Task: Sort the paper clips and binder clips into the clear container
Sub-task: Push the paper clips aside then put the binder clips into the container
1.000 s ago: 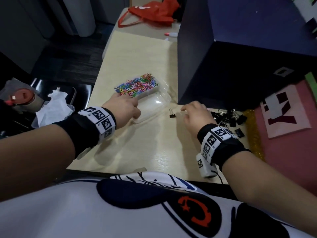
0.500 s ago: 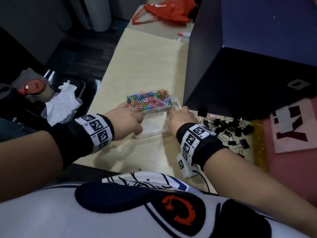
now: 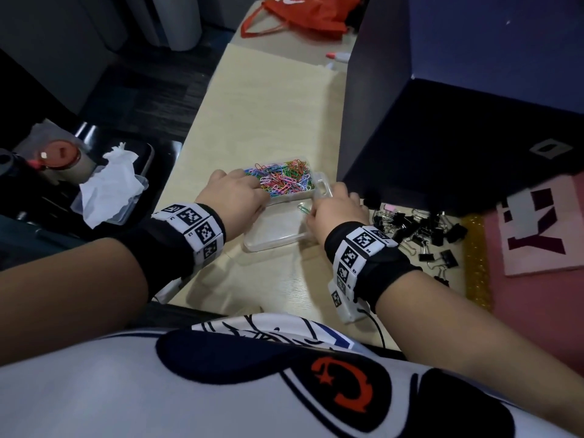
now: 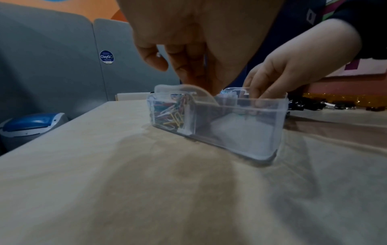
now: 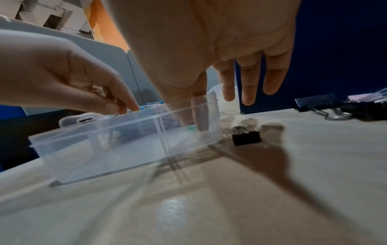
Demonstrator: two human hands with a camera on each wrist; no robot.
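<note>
The clear container lies on the pale table. Its far compartment is full of coloured paper clips, which also show through the wall in the left wrist view. My left hand is at the container's left side, its fingers pointing down onto the clips. My right hand is at the right wall. Its thumb and forefinger reach into the near compartment and pinch a green paper clip, while its other fingers stay spread. One black binder clip lies just outside that wall.
A heap of black binder clips lies to the right of the container. A big dark blue box stands right behind it. A pink sheet is at far right. A red bag and a marker lie at the table's far end.
My right hand moved left from the loose binder clip on the table to the container's right wall, then into the near compartment. My left hand stayed at the container's left side.
</note>
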